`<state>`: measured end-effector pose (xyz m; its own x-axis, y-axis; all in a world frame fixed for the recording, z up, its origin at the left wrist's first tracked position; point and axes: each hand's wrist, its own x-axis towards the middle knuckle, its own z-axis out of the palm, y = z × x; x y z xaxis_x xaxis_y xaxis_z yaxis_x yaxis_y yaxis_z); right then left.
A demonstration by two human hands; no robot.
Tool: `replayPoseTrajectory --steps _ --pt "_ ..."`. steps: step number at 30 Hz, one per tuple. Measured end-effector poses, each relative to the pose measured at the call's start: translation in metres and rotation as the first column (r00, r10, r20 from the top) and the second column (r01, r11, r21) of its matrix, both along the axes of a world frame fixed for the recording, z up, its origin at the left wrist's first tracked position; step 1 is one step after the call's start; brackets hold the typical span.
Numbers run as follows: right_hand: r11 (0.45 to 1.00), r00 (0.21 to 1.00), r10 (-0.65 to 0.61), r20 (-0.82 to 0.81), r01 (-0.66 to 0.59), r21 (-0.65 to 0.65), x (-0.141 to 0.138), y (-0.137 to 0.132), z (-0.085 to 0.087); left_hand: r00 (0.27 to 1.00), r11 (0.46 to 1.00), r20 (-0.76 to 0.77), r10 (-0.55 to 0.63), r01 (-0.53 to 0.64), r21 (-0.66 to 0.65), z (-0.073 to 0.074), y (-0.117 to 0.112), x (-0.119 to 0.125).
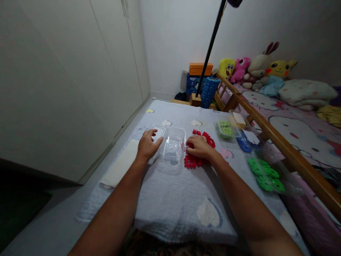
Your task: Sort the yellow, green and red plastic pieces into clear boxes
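Observation:
My left hand point(148, 144) rests on the left rim of a clear plastic box point(173, 147), fingers curled round its edge. My right hand point(199, 147) lies on a pile of red snowflake-shaped building pieces point(195, 161) just right of the box, fingers bent down over them. Both sit on a pale blue blanket point(170, 199) spread on the floor.
A clear lid point(159, 132) lies behind the box. To the right are a tub of light green pieces point(226, 130), blue pieces point(243, 144) and a bag of dark green pieces point(265, 176). A wooden bed rail point(282, 147), plush toys point(255, 67) and a black pole point(210, 46) stand beyond.

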<state>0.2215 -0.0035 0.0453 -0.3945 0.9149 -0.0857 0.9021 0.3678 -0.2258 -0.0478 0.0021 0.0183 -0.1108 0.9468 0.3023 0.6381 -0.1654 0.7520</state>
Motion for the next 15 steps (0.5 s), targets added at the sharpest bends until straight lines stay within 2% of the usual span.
replayPoseTrajectory --steps 6,10,15 --pt "0.999 1.0 -0.014 0.026 0.013 0.051 -0.022 -0.005 -0.009 0.989 0.989 0.142 -0.038 0.057 -0.136 0.0 -0.001 0.001" --pt "0.996 0.998 -0.056 0.034 0.053 0.073 -0.029 -0.006 -0.013 0.99 0.99 0.142 -0.013 0.033 -0.138 0.002 -0.002 0.0" --pt "0.997 0.998 -0.055 0.04 0.053 0.063 -0.019 -0.01 -0.007 0.993 0.994 0.116 -0.027 0.039 -0.099 0.003 -0.005 0.003"
